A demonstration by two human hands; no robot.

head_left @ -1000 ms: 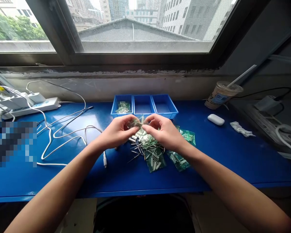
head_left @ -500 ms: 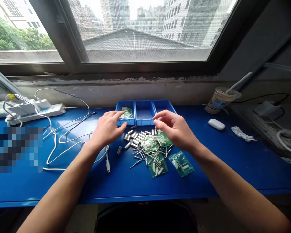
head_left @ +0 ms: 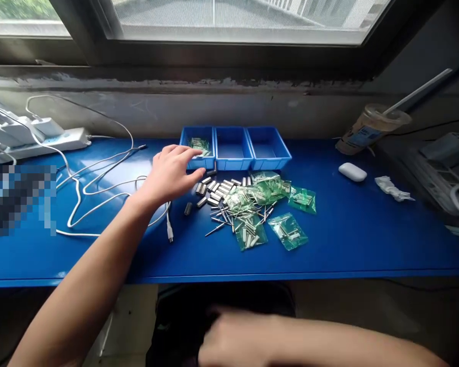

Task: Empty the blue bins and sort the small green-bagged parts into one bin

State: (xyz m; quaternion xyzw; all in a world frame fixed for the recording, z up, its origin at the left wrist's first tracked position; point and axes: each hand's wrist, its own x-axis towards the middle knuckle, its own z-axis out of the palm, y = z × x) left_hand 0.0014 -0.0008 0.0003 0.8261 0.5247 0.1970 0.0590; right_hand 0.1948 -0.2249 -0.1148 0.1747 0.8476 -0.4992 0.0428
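Note:
My left hand (head_left: 174, 171) hovers at the front of the left blue bin (head_left: 196, 162), fingers apart, holding nothing. Green packets (head_left: 200, 145) lie inside that bin. The middle bin (head_left: 233, 163) and right bin (head_left: 270, 162) stand beside it with bare floors. Just in front are short metal hex standoffs (head_left: 214, 192), loose pop rivets (head_left: 220, 219) and a pile of green plastic packets (head_left: 265, 189). Separate packets of small parts (head_left: 288, 232) lie to the right. My right hand (head_left: 229, 336) is low, below the table edge, blurred by motion; its fingers cannot be made out.
A power strip (head_left: 69, 142) with white cables (head_left: 74, 191) occupies the left side. To the right are a drink cup with a straw (head_left: 361, 130), a white earbud case (head_left: 352, 172) and crumpled tissue (head_left: 393, 188). The window wall (head_left: 149, 107) bounds the back.
My right hand has pulled back from the bins to below the table edge, uncovering the right bin and packets. My left hand stays near the left bin. The view has tilted down.

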